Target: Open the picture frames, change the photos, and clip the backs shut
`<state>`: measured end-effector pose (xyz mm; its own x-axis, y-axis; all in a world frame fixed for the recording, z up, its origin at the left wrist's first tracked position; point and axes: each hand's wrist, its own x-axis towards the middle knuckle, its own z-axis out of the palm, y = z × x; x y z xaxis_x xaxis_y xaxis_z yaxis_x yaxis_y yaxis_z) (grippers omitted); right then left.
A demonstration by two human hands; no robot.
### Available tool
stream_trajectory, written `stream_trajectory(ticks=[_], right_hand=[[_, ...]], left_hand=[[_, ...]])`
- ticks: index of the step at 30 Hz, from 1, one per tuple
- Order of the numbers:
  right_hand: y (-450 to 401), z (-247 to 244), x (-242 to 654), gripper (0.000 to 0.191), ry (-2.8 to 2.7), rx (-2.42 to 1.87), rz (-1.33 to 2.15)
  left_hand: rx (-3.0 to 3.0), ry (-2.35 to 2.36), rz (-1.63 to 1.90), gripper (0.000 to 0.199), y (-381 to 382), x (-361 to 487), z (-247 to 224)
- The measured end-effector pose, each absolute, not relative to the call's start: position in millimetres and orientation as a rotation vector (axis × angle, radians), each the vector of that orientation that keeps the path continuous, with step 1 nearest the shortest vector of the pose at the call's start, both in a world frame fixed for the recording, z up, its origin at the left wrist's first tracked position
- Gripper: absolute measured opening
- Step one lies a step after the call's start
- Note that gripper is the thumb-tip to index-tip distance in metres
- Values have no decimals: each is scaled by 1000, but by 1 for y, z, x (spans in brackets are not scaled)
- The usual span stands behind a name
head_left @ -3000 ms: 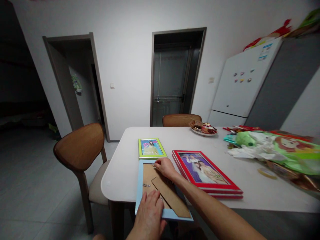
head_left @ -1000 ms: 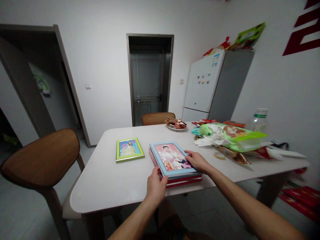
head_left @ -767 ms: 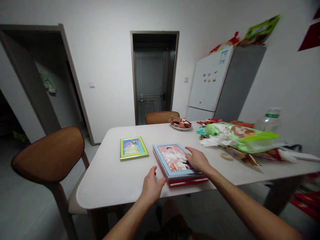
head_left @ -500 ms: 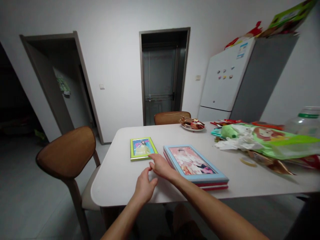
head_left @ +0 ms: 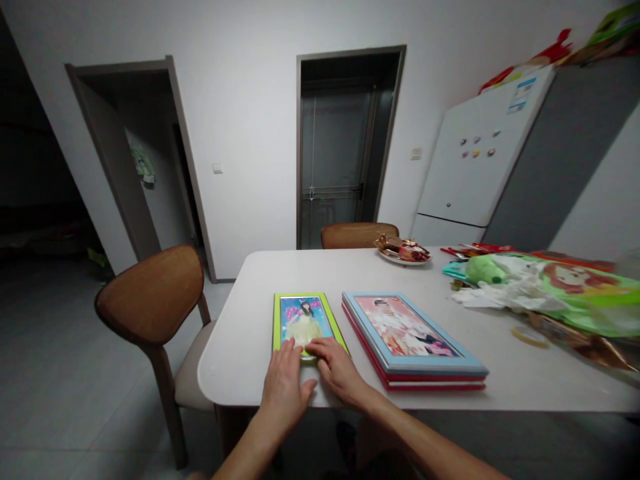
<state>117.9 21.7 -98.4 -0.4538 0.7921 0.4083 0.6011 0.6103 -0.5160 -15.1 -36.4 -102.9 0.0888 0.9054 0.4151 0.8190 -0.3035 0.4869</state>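
Note:
A small picture frame [head_left: 303,328] with a lime-green border lies flat on the table, showing a figure in a pale yellow dress. My left hand [head_left: 286,381] rests on its near left corner, fingers stretched forward and thumb apart. Over the near right part of the same frame, my right hand [head_left: 339,370] lies with its fingers extended and slightly bent. Parts of the near edge are hidden under the fingers. Just right of my hands sits a stack of larger picture frames [head_left: 407,333], the top one light blue with a pink picture, red edges below.
A plate [head_left: 407,260] of wrapped items stands at the table's far side. Green bags [head_left: 580,290], tissues [head_left: 515,287] and a tape roll [head_left: 530,337] lie to the right. Brown chairs stand left [head_left: 155,300] and behind [head_left: 360,235]. The table's front edge [head_left: 425,409] is close.
The green picture frame has come nearer to me across the table. My left hand has moved onto it beside my right. The view has shifted slightly left.

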Motion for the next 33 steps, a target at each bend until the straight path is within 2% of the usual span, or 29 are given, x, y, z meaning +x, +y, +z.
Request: stream_trajectory(ticks=[2,4,6,10,13,18,22,28,33], right_hand=[[-3,-95,130,43,-2084,-947,607],[-17,-89,141,38,-1950,-941,717],[-22,-82,150,32,-1834,-999,730],[-15,-76,161,27,-1687,-1022,707],[-6,-74,163,29,-1535,-1038,692],[0,-66,144,41,-1448,-1019,840],[-10,-62,117,43,-1714,-902,873],[-16,-76,108,46,-2007,-903,600],[-13,-84,120,31,-2162,-953,486]], left_hand=[[2382,1747,905,65,-49,-4,-106],[2468,1747,823,70,-57,6,-105],[2520,1761,760,61,-62,13,-100],[2599,1729,669,28,-64,14,-86],[2542,1682,799,19,-65,10,-76],[2013,1488,1483,24,-64,1,-55],[1474,1328,1796,25,-66,-5,-41],[1249,1338,1792,57,-75,-23,-56],[1351,1575,1566,57,-82,-43,-94]])
